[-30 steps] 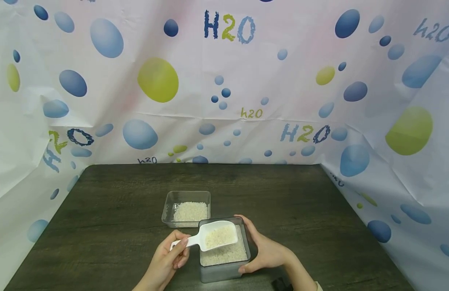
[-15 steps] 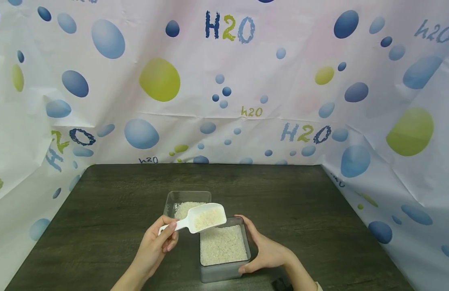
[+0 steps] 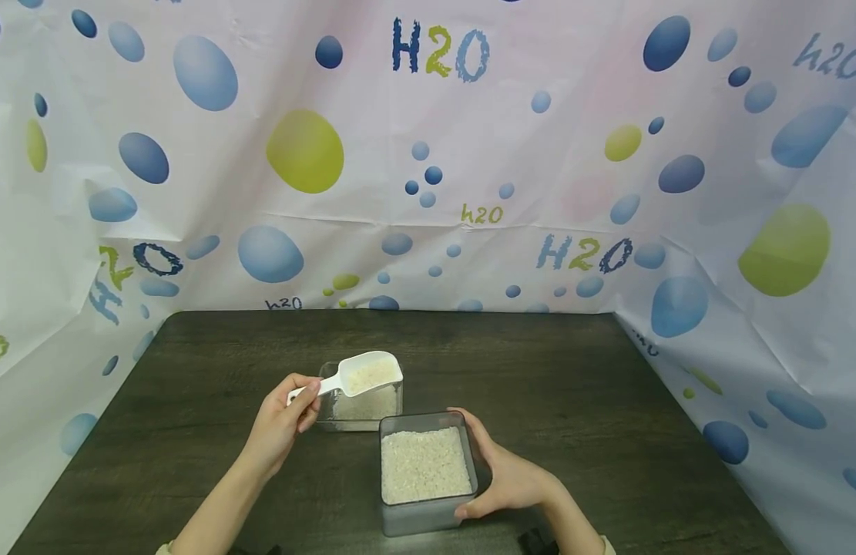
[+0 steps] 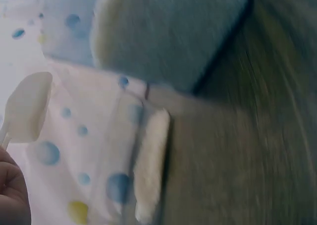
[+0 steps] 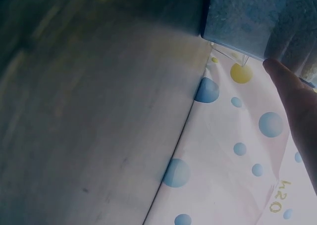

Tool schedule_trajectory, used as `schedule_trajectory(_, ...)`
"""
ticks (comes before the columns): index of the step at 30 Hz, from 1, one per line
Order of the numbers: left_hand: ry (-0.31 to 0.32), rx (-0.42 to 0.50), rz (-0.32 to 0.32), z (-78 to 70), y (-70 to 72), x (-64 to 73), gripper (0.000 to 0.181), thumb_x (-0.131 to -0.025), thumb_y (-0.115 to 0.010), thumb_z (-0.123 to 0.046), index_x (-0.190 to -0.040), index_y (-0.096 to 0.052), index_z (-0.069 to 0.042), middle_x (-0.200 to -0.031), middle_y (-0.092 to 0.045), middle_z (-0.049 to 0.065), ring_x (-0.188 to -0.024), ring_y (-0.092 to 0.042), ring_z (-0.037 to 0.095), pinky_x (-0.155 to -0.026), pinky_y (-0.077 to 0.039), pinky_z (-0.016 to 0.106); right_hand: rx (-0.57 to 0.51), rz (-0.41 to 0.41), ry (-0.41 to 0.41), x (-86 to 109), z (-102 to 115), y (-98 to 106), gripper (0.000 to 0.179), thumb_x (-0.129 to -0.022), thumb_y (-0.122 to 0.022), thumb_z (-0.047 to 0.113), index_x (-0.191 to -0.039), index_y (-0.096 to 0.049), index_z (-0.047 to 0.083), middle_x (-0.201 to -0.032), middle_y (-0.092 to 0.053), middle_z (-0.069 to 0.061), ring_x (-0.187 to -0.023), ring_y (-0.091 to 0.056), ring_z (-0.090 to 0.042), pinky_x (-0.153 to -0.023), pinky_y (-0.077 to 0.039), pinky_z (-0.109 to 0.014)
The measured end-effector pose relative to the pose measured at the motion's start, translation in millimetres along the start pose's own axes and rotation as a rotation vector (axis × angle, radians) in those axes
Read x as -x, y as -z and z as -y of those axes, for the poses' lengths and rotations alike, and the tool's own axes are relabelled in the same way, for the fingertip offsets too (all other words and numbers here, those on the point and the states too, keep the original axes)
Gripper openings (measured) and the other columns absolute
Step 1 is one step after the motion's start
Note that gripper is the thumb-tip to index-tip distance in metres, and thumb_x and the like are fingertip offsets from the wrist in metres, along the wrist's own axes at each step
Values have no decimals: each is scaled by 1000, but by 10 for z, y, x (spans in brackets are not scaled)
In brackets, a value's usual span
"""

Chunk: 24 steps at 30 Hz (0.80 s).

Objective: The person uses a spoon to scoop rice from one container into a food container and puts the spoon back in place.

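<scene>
My left hand (image 3: 283, 416) pinches the handle of a white scoop (image 3: 367, 373) with rice in its bowl. The scoop is held over a shallow clear container (image 3: 393, 424) that has a layer of rice in it. In the left wrist view the same scoop (image 4: 30, 108) shows from its underside at the left edge. My right hand (image 3: 507, 482) grips the right side of a grey see-through box (image 3: 421, 516), thumb at the near corner and fingers at the far one. Rice (image 3: 424, 466) fills that box well up. In the right wrist view a finger (image 5: 285, 79) lies against the box (image 5: 242, 22).
Everything stands on a dark wood-grain table (image 3: 525, 370). A white sheet (image 3: 455, 177) printed with blue and green dots and H2O lettering rises behind and at both sides. A small black object (image 3: 535, 542) lies by the right forearm.
My left hand has carried the rice-filled scoop up, away and to the left, from over the grey box to over the clear container. The right hand and the grey box have stayed put.
</scene>
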<state>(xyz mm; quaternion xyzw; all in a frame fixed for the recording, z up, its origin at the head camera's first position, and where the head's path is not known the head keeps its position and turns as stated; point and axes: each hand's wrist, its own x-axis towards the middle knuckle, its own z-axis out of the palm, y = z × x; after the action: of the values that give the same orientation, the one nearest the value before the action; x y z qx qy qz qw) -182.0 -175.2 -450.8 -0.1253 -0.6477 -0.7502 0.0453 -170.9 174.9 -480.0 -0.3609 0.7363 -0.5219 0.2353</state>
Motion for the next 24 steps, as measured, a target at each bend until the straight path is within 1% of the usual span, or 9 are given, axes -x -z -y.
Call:
schedule_trajectory(4, 63, -83, -9, 93, 93, -81, 15, -104, -48, -11, -99, -50, 3, -71, -52, -4, -49, -36, 2, -49, -19, 33, 7, 2, 1, -3, -7, 0, 112, -83, -79, 30, -153, 9, 31, -157, 16, -23, -142, 6, -51, -105, -18, -73)
schedule_trajectory(7, 118, -147, 1, 147, 137, -125, 19, -104, -49, -12, -100, -49, 6, -72, -51, -2, -48, -35, 2, -47, -22, 27, 13, 1, 13, -7, -10, 3, 113, -83, -79, 29, -154, 9, 30, -157, 15, -24, -142, 5, -52, -104, -18, -73)
schedule_trajectory(9, 159, -184, 13, 170, 154, -150, 21, -103, -50, -13, -101, -48, 8, -71, -50, -1, -48, -34, 3, -47, -26, 21, 13, 0, 17, -9, -10, 5, 113, -83, -79, 29, -154, 9, 30, -157, 16, -24, -142, 5, -52, -104, -18, -74)
schedule_trajectory(11, 200, -223, 31, 187, 166, -169, 22, -103, -50, -14, -104, -49, 9, -70, -50, 0, -48, -33, 3, -49, -28, 19, 16, 0, 18, -10, -8, 7, 113, -83, -79, 29, -154, 9, 30, -157, 16, -25, -142, 6, -53, -103, -18, -74)
schedule_trajectory(14, 241, -278, 64, 202, 180, -182, 25, -104, -49, -15, -109, -50, 10, -70, -49, 2, -48, -32, 4, -49, -28, 19, 13, 2, 9, -10, -2, 6, 113, -83, -79, 29, -153, 9, 30, -157, 17, -25, -142, 7, -53, -104, -17, -74)
schedule_trajectory(17, 263, -338, 81, 205, 181, -187, 26, -103, -50, -15, -111, -52, 10, -72, -49, 5, -49, -32, 5, -48, -29, 19, 12, 5, 6, -10, 0, 6, 113, -83, -79, 30, -153, 10, 30, -156, 19, -25, -141, 10, -54, -103, -16, -75)
schedule_trajectory(20, 274, -395, 83, 208, 173, -198, 25, -103, -52, -15, -111, -54, 9, -73, -51, 8, -50, -35, 6, -49, -29, 20, 18, 4, 8, -9, -6, 8, 113, -83, -79, 30, -153, 10, 30, -157, 18, -24, -141, 9, -53, -104, -17, -74)
schedule_trajectory(22, 275, -428, 87, 216, 167, -210, 24, -102, -52, -15, -109, -55, 8, -73, -51, 8, -51, -36, 7, -49, -30, 20, 18, 2, 13, -7, -11, 8, 113, -83, -79, 29, -154, 10, 30, -158, 11, -23, -143, 2, -51, -106, -20, -70)
schedule_trajectory(24, 273, -446, 95, 227, 167, -223, 24, -102, -53, -15, -108, -55, 8, -74, -52, 8, -52, -38, 7, -50, -30, 20, 13, 1, 14, -6, -14, 5, 113, -83, -79, 28, -154, 9, 31, -158, 3, -20, -143, -5, -47, -109, -24, -62)
